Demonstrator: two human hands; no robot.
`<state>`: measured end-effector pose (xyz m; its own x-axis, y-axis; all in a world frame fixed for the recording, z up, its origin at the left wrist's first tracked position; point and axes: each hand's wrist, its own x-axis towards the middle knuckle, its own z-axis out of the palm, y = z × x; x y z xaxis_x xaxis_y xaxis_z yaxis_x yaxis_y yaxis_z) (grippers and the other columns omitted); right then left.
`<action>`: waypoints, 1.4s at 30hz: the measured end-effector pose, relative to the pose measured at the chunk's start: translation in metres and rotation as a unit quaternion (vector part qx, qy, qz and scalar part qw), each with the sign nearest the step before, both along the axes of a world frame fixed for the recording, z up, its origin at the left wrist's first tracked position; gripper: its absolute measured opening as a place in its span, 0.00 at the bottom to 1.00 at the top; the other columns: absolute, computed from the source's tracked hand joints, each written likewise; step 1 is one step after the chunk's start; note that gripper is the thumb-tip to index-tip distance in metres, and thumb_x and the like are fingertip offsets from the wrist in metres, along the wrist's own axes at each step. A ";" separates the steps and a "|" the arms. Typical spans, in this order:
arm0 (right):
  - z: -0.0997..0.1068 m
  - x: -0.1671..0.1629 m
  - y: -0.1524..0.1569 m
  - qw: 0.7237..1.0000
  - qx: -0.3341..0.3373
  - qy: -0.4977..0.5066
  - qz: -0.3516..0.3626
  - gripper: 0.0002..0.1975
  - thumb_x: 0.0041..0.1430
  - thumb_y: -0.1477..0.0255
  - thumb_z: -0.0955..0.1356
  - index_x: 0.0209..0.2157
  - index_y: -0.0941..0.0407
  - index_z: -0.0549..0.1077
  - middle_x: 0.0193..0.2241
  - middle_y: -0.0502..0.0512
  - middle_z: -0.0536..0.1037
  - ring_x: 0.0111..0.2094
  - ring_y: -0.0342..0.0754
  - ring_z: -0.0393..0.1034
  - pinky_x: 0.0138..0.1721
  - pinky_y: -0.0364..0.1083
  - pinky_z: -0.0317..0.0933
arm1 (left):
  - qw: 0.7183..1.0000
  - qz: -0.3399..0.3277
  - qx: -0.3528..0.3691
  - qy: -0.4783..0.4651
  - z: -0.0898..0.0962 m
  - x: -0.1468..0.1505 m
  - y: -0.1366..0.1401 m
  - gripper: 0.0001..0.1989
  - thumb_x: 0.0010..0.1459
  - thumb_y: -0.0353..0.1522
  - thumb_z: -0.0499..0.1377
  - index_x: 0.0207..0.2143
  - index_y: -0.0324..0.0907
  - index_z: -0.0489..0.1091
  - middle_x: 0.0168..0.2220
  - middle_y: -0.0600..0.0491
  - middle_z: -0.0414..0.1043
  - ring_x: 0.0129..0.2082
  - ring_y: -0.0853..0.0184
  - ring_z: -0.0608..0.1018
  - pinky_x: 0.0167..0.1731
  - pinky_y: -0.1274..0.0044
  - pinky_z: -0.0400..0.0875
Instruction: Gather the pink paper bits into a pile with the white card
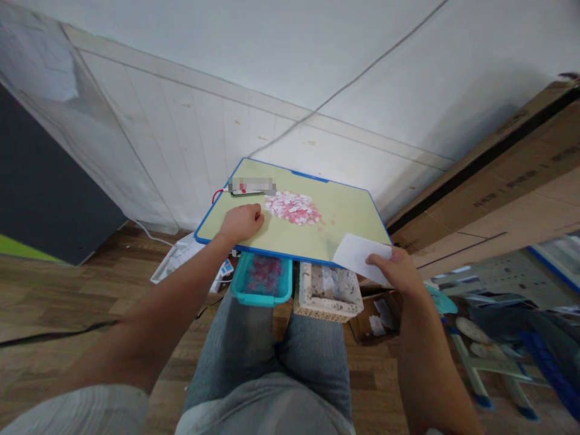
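Observation:
My right hand (pixel 396 267) pinches a flat white card (pixel 360 254) with rounded corners, tilted over the front right edge of a small yellow-green tabletop (pixel 348 199) with a blue rim. On the left side of this top lies my left hand (pixel 243 222), its fingers curled closed. Whatever they may hold is hidden. Just beyond it, a loose pile of small pink and white flakes (pixel 292 207) is heaped near the middle, with a few strays to its right. A phone (pixel 251 188), partly blurred out, lies behind my left hand with a red cord by it.
Below the front edge are a turquoise basin (pixel 260 299) with reddish bits and a speckled box (pixel 330 307). A cardboard box (pixel 376 317) stands on the floor at right. Large cardboard (pixel 498 175) leans close on the right. A white wall (pixel 290 72) rises behind.

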<state>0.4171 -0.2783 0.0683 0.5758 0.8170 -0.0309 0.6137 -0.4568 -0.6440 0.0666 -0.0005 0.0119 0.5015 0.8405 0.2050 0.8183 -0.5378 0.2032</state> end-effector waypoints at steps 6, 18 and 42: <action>-0.023 0.015 0.016 0.990 0.098 0.098 -0.021 0.27 0.50 0.59 0.73 0.49 0.61 0.80 0.38 0.61 0.85 0.32 0.56 0.79 0.33 0.50 0.72 | 1.000 0.004 -0.002 0.008 0.000 0.000 0.002 0.17 0.66 0.44 0.50 0.38 0.46 0.73 0.39 0.46 0.81 0.41 0.56 0.81 0.34 0.70 0.65; -0.044 0.051 0.116 0.982 0.102 -0.150 -0.060 0.27 0.59 0.57 0.68 0.50 0.64 0.80 0.45 0.71 0.84 0.44 0.58 0.77 0.47 0.52 0.67 | 1.000 -0.004 0.010 -0.002 -0.005 -0.001 0.005 0.16 0.66 0.44 0.49 0.37 0.48 0.73 0.37 0.47 0.80 0.39 0.55 0.80 0.33 0.69 0.65; -0.043 -0.004 0.084 0.978 0.054 -0.185 0.075 0.17 0.62 0.59 0.67 0.42 0.56 0.80 0.33 0.57 0.83 0.33 0.52 0.74 0.36 0.46 0.62 | 1.000 -0.012 0.027 -0.006 -0.011 -0.002 0.010 0.16 0.66 0.45 0.50 0.36 0.46 0.72 0.37 0.48 0.80 0.37 0.55 0.79 0.31 0.70 0.60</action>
